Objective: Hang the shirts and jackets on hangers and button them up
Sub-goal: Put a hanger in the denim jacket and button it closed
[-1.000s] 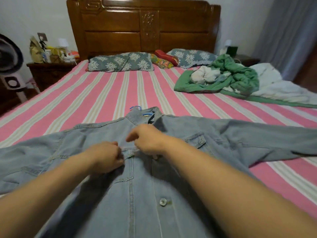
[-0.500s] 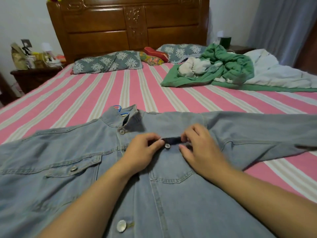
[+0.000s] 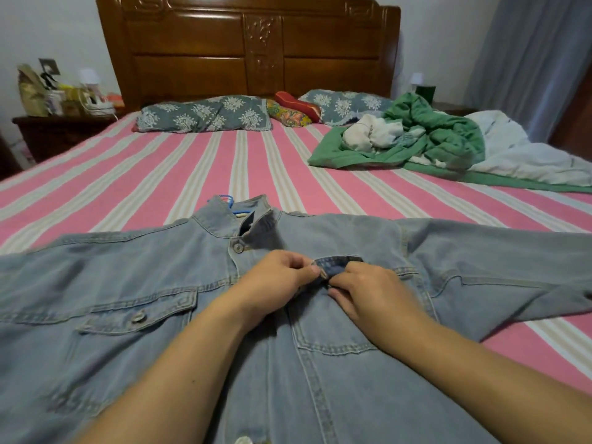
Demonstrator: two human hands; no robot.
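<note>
Denim jacket [image 3: 160,299] lies collar away; both hands, left hand [image 3: 275,283] and right hand [image 3: 368,293], pinch its pocket flap [image 3: 336,264].

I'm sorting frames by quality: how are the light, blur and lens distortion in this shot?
Head view: dim, soft indoor light with no glare; the denim jacket near the bottom edge is smeared; the left hand and right hand are fairly sharp; wide-angle bending curves the bed stripes outward.

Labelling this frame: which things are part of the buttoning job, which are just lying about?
In the job: denim jacket, blue hanger, left hand, right hand.
Lying about: green blanket, pillows, nightstand clutter.
</note>
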